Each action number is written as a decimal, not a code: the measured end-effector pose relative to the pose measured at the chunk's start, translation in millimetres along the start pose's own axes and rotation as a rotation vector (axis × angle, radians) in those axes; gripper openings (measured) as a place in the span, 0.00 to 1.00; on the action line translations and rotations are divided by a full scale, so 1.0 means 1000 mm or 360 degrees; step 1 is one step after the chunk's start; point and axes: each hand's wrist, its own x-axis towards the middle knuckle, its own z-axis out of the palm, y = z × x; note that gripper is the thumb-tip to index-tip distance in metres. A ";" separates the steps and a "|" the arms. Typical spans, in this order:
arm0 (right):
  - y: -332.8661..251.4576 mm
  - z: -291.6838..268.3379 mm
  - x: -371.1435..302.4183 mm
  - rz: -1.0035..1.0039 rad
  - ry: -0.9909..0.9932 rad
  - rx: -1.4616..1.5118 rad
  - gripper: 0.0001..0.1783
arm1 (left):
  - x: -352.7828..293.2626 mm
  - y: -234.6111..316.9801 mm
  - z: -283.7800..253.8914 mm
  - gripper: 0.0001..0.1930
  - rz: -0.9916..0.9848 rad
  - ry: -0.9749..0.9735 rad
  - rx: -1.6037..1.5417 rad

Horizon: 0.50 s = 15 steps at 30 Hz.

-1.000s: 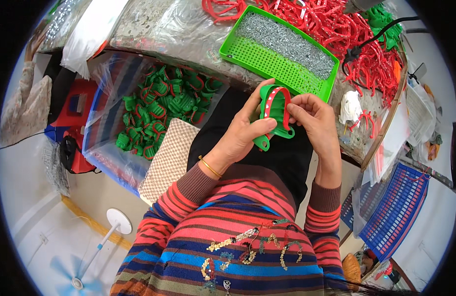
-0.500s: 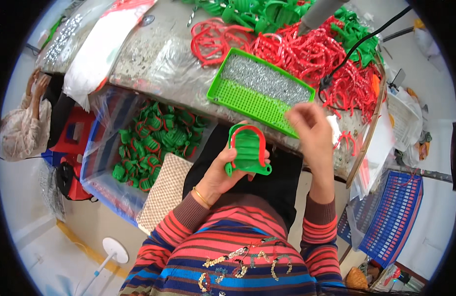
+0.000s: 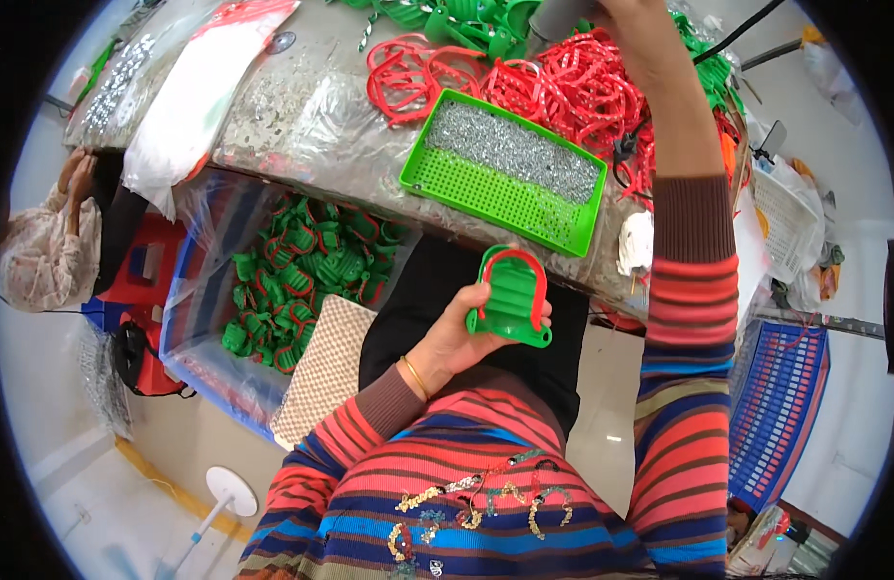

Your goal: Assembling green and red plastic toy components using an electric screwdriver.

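My left hand [image 3: 457, 329] is closed round a green moulded plastic piece [image 3: 512, 295] with a red strip arched along its rim, held over my lap with its hollow side up. At the top edge my right hand [image 3: 635, 24] reaches to a grey cylindrical electric screwdriver [image 3: 560, 17] and appears closed on it; part of the fingers is cut off by the picture's edge. Between the hands, on the worktable, lies a green tray [image 3: 466, 184] with small silver screws [image 3: 510, 140] heaped along its far side.
Red plastic strips [image 3: 553, 82] and green pieces [image 3: 476, 24] are piled behind the tray. A lined crate [image 3: 191, 329] to the left holds several finished-looking green-and-red pieces [image 3: 312, 271]. A blue basket [image 3: 780, 406] stands at right. Another person [image 3: 56, 237] sits at far left.
My right hand has gone from beside the tray up and away to the electric screwdriver, which has shifted left. My left hand has moved slightly right with the green piece.
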 end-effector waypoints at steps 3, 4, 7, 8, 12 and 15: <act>-0.043 0.020 -0.054 0.0251 -0.0008 0.0125 0.25 | 0.003 0.003 -0.001 0.34 -0.0013 -0.0013 -0.0041; -0.053 0.023 -0.070 0.0281 0.0092 0.0160 0.24 | 0.005 0.002 0.000 0.34 0.0009 0.0010 -0.0038; -0.034 0.008 -0.097 0.0162 0.0215 0.0137 0.19 | 0.010 0.002 -0.008 0.34 -0.0079 -0.0007 -0.0058; -0.020 0.001 -0.106 0.0001 0.0229 0.0086 0.16 | 0.011 0.001 -0.008 0.34 -0.0083 -0.0008 -0.0064; 0.012 0.009 -0.141 -0.0002 0.0628 0.0260 0.11 | 0.017 -0.006 -0.010 0.35 -0.0125 0.0014 -0.0077; 0.043 0.010 -0.149 -0.0015 0.0693 0.0281 0.09 | 0.022 -0.009 -0.015 0.36 -0.0136 0.0048 -0.0079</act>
